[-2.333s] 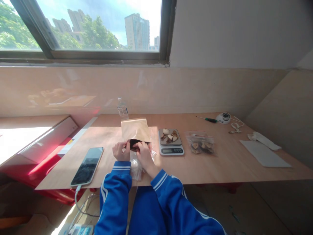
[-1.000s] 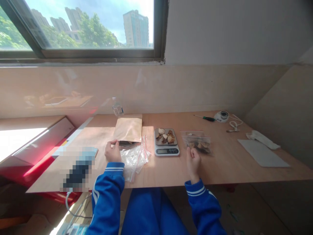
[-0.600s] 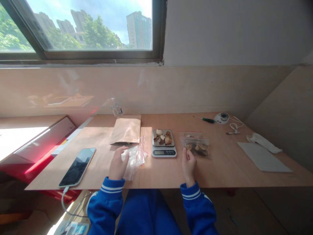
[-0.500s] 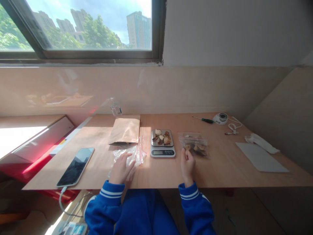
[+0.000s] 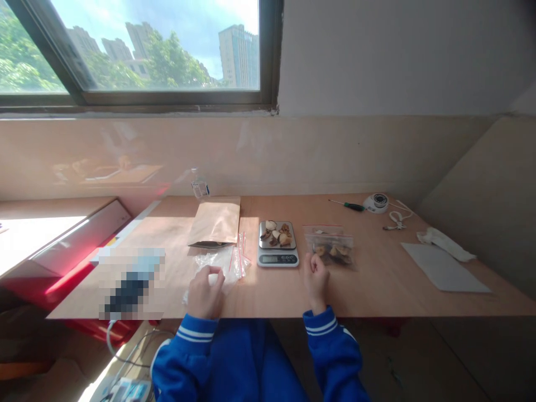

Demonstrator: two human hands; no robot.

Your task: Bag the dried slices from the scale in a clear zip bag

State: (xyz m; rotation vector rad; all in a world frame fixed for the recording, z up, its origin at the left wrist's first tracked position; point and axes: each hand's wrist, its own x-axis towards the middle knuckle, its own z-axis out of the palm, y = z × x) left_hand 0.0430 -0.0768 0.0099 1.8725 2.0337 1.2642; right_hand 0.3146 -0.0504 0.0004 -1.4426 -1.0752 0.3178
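Note:
My left hand (image 5: pixel 205 291) rests at the table's front edge with its fingers curled in and thumb close to them; nothing shows in it. Just beyond it lie clear zip bags (image 5: pixel 232 262) with red seal strips, partly hidden by the hand. My right hand (image 5: pixel 316 282) is closed beside a zip bag of dried mushroom slices (image 5: pixel 335 252); whatever its fingers may hold cannot be made out. Between the hands stands a kitchen scale (image 5: pixel 278 260), with dried mushroom pieces (image 5: pixel 276 234) on its metal plate.
A brown paper bag (image 5: pixel 216 220) lies behind the clear bags, near a small bottle (image 5: pixel 200 184). A blurred-out phone (image 5: pixel 133 285) is at left. To the right are a screwdriver (image 5: pixel 354 206), a white dome camera (image 5: pixel 376 202), a white sheet (image 5: pixel 444 268) and a crumpled tissue (image 5: pixel 446 244).
My left hand has drawn its stretched fingers in from over the clear bags. My right hand stays closed beside the mushroom bag. The view has shifted slightly.

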